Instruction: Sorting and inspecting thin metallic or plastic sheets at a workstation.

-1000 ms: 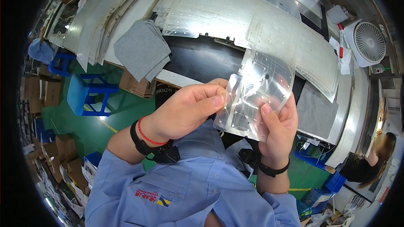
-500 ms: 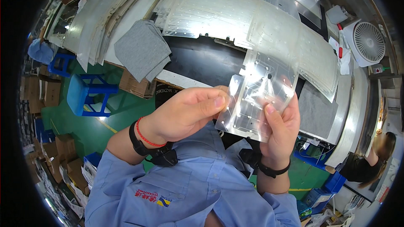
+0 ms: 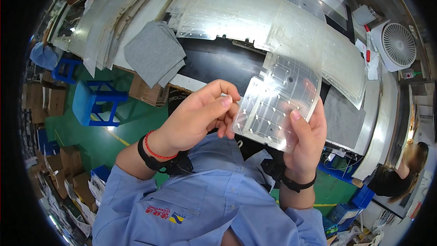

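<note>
A clear plastic circuit film (image 3: 273, 109) with fine printed lines and pale dots is tilted up in front of me, glare on its surface. My right hand (image 3: 306, 132) pinches its right edge, thumb on the front and the other fingers behind, partly seen through the film. Beside the film's left edge, my left hand (image 3: 200, 116) is loosely curled, thumb and forefinger apart with nothing visible between them. Behind the film, on the bench, lies a wide spread of translucent sheets (image 3: 223, 11) with similar dots.
Grey cloths (image 3: 154, 52) are stacked at the bench's left, near a pile of large thin sheets (image 3: 114, 18). A black panel (image 3: 218, 64) shows on the bench. A white fan (image 3: 398, 45) stands at right. Blue stools (image 3: 88, 102) are on the floor at left; another person (image 3: 393, 177) is far right.
My left thumb and forefinger have let go of the film's left edge and drawn slightly left. The film has tilted a little in my right hand, shifting the glare.
</note>
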Motion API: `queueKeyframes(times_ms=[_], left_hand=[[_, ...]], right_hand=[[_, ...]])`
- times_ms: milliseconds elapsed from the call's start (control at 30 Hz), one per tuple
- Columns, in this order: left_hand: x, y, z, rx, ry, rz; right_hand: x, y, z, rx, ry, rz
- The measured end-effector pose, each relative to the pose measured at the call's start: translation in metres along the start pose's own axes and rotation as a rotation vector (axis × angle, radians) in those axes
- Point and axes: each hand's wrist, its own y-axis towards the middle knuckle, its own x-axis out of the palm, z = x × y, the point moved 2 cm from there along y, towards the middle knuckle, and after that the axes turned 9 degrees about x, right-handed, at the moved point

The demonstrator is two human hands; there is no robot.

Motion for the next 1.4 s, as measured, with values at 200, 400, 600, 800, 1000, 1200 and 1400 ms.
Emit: queueKeyframes(times_ms=[200,400,600,800,1000,1200,1400], left_hand=[[0.002,-0.001,0.006,-0.03,0.148,-0.027],[0.009,-0.001,0.011,-0.034,0.32,-0.039],[0.004,-0.003,0.016,-0.056,0.347,-0.098],[-0.001,-0.001,0.014,-0.035,0.408,-0.021],[0.0,0.001,0.003,-0.042,0.285,-0.069],[0.004,0.002,0.003,-0.081,0.364,-0.102],[-0.004,-0.004,0.012,-0.08,0.362,-0.074]], right_hand=[[-0.001,0.0,0.002,-0.007,-0.015,-0.022],[-0.001,0.0,0.003,-0.015,-0.063,-0.002],[-0.004,0.002,0.005,-0.079,-0.113,0.05],[-0.006,0.0,-0.001,-0.05,-0.072,0.015],[0.0,0.0,0.004,-0.062,-0.145,0.04],[-0.003,0.0,0.005,-0.053,-0.188,0.024],[0.001,-0.004,-0.002,-0.003,-0.175,0.061]])
